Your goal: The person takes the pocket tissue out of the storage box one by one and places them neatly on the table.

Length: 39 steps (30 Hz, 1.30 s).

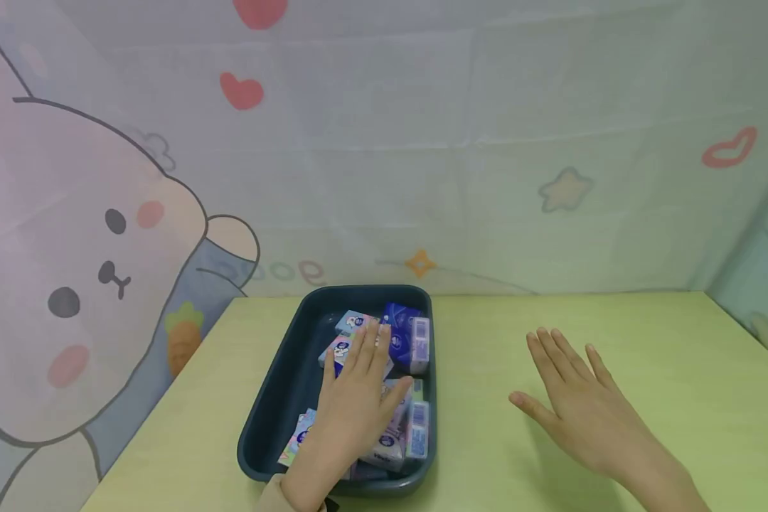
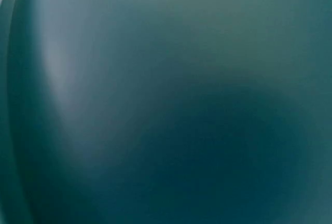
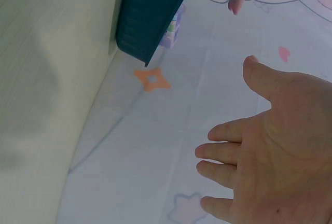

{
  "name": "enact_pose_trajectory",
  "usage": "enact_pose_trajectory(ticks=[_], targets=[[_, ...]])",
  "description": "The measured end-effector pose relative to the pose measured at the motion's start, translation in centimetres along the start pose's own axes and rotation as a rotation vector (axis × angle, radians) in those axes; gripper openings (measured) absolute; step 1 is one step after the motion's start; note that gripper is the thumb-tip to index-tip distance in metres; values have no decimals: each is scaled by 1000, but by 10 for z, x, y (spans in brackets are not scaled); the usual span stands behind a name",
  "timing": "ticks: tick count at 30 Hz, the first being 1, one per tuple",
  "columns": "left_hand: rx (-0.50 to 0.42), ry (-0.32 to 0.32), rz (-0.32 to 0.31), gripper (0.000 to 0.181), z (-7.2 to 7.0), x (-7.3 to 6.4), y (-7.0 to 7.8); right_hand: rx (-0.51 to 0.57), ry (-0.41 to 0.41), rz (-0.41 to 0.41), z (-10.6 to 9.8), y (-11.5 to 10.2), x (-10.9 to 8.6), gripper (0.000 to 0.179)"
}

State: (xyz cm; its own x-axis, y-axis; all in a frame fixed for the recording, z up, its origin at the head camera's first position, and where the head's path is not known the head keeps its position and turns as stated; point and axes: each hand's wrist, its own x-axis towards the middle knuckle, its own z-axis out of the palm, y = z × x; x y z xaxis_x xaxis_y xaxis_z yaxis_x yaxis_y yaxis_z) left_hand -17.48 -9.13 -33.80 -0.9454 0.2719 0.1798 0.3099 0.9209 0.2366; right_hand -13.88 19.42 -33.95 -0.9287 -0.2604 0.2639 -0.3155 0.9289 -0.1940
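A dark teal plastic bin (image 1: 271, 377) stands on the table, holding several small tissue packs. Over these packs, my left hand (image 1: 352, 405) is spread flat with its fingers straight; whether it touches them I cannot tell. Blue packs (image 1: 398, 340) lie at the far right of the bin, a pastel pack (image 1: 297, 435) at the near left, and a pale purple one (image 1: 387, 449) at the near right. To the right of the bin, my right hand (image 1: 582, 412) hovers over the table, fingers extended, holding nothing. The left wrist view is filled by the blurred bin wall (image 2: 155, 130).
The pale yellow-green table (image 1: 486, 334) extends to both sides of the bin. Behind it hangs a cloth backdrop (image 1: 384, 178) printed with hearts, stars and a large cartoon animal. The right wrist view shows the bin's outer side (image 3: 150, 16) and the table surface (image 3: 52, 105).
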Motion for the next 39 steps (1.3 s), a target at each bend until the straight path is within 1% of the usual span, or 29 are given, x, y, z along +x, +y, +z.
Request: enact_pose_trajectory(ticks=[4, 9, 12, 16, 22, 28, 30, 34, 37, 39], targets=[[6, 10, -2, 75, 1, 2, -1, 28, -7, -17, -3, 5, 2, 83], [2, 7, -14, 76, 3, 2, -4, 98, -12, -23, -6, 9, 3, 84], [8, 9, -22, 76, 1, -1, -9, 140, -14, -36, -7, 8, 5, 83], [3, 4, -34, 76, -3, -5, -17, 158, -9, -53, -7, 6, 7, 83], [-7, -12, -60, 76, -12, -11, -32, 177, -11, -63, -7, 2, 13, 84], [7, -17, -79, 78, -20, -13, -49, 238, -26, -64, -3, -3, 23, 86], [13, -17, -68, 79, -22, -14, -57, 256, -27, -68, -2, -4, 27, 86], [1, -8, -25, 80, -25, -17, -73, 297, -32, -77, 2, -6, 38, 86], [-34, -2, -10, 79, -25, -18, -85, 336, -42, -77, 4, -8, 45, 87], [-57, -1, -11, 79, -25, -19, -92, 357, -46, -75, 5, -11, 50, 87]])
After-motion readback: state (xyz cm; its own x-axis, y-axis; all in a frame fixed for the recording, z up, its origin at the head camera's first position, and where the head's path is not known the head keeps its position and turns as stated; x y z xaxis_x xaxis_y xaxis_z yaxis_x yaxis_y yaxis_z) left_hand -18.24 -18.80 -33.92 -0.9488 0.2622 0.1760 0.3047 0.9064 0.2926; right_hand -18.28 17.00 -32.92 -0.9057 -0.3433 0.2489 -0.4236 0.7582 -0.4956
